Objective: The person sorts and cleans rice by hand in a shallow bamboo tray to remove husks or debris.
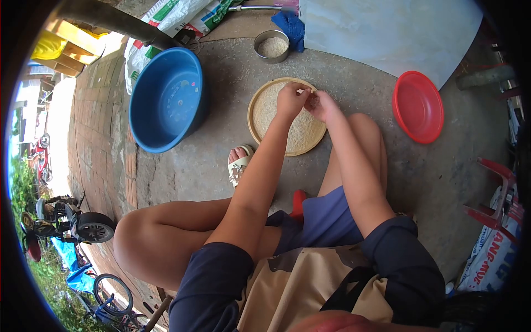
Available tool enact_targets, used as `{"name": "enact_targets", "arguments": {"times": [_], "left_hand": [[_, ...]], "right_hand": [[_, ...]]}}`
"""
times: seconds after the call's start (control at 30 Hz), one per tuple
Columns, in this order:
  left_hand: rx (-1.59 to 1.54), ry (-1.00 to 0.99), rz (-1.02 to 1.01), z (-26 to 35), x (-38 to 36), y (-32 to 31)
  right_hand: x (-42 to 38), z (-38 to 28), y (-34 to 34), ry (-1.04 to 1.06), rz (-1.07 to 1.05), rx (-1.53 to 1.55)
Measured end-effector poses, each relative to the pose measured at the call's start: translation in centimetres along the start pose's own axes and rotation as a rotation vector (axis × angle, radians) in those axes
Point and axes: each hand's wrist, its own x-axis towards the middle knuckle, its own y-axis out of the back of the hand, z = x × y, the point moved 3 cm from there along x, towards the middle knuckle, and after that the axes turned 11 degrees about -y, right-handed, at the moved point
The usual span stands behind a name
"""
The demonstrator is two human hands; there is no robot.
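Observation:
A round woven tray (255, 130) lies on the concrete in front of me, spread with pale rice grains (301, 133). Above its far part my left hand (291, 101) is closed, thumb and fingertips pinched together. My right hand (322, 106) meets it over the tray's right side, fingers curled in with the tips by the left fingertips. Whatever is between the fingers is too small to name. Just beyond the tray stands a metal bowl (271, 47) with more pale grains in it.
A large blue basin (166, 99) stands at left, and a red basin (417, 108) at right. Sacks (166, 25) lie at the far left. A pale sheet (387, 33) covers the far right floor. A red plastic stool (494, 199) is at the right edge; my sandalled foot (239, 166) is near the tray.

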Motion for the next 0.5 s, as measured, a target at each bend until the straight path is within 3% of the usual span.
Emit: {"name": "enact_targets", "arguments": {"times": [0.13, 0.2, 0.23, 0.3, 0.43, 0.5], "left_hand": [[0.166, 0.082, 0.013, -1.9, -2.4, -1.2], [0.435, -0.109, -0.103, -1.9, -4.6, -2.9], [0.435, -0.111, -0.104, -2.2, -5.8, -3.6], [0.623, -0.476, 0.014, -1.1, -8.2, -4.5], [0.4, -0.377, -0.163, -2.2, -9.8, -4.8], [0.346, -0.226, -0.278, -3.5, -8.8, -4.8]], "right_hand": [[1.8, -0.8, 1.9, -0.05, 0.038, 0.073], [1.8, -1.2, 2.3, -0.018, 0.101, 0.082], [1.9, -1.4, 2.4, -0.028, 0.086, 0.127], [1.9, -1.4, 2.6, -0.038, 0.075, 0.172], [1.6, -1.3, 2.3, -0.027, 0.098, 0.157], [1.6, -1.2, 2.1, -0.025, 0.097, 0.155]]}}
